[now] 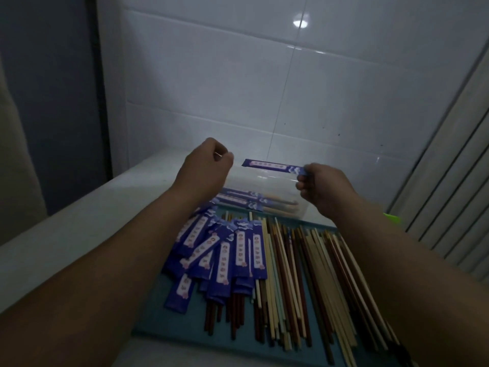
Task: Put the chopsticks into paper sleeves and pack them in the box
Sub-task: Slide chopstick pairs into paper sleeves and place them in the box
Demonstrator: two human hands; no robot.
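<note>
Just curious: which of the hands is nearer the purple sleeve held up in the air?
Right. The right hand pinches one end of the sleeve; the left hand is closed just beyond its other end, apart.

My left hand (209, 165) and right hand (321, 186) hang above the clear box (299, 207), with open air between them except for the blue sleeve (272, 165) pinched in the right. I see bare counter (79, 234) free on the left. Straight below me, the sleeve pile (219, 250) and loose chopsticks (312, 268) cover most of the teal tray (169, 324). The tiled wall (264, 88) closes off the far side, and a ribbed panel (449, 194) hems in the right.
</note>
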